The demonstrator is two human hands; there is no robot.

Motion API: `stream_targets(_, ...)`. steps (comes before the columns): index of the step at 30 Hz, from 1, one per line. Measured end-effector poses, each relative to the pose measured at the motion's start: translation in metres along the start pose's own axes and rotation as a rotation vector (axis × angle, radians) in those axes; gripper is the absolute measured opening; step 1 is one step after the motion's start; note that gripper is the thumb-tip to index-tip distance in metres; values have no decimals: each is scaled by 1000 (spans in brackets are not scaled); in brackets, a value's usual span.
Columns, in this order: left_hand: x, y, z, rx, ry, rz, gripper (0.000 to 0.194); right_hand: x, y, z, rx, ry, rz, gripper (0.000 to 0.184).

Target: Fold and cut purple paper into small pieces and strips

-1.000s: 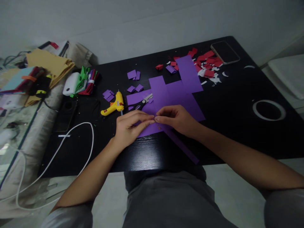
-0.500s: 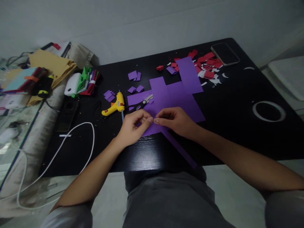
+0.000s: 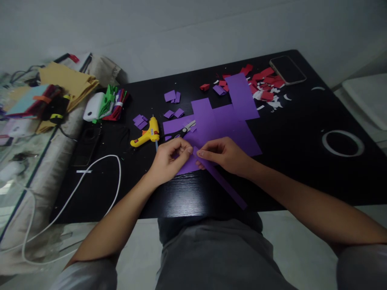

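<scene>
A long narrow purple paper strip [image 3: 226, 186] runs from between my hands down to the lower right, near the table's front edge. My right hand [image 3: 222, 154] pinches it close to its upper end between thumb and fingers. Just left of that, my left hand [image 3: 172, 158] has thumb and forefinger pressed together at the strip's tip, its other fingers curled. Beneath both hands lie purple paper sheets [image 3: 238, 135], partly covered by them. Scissors [image 3: 185, 131] rest on the sheets, their handles partly behind my left hand.
A yellow glue gun [image 3: 148, 134] lies left of the sheets, near folded purple pieces [image 3: 172, 96]. Red and white scraps [image 3: 267, 86] and a phone [image 3: 288, 69] sit at the back right. A tape roll [image 3: 343, 143] lies right; a white cable [image 3: 118, 177] loops at left.
My left hand has opened out from flat fingers to a curled pinch and drawn slightly left. The strip's lower end has swung a little to the left.
</scene>
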State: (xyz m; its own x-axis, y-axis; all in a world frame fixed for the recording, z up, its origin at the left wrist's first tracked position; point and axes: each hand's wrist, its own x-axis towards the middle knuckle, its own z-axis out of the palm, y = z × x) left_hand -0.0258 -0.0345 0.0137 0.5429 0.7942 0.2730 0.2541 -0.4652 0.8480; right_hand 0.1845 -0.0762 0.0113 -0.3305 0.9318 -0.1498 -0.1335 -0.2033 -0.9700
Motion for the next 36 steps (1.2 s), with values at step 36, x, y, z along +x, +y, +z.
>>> stream_targets(36,5,2,3,-242,77,-304,35,0,5,7,156,-98,172,38)
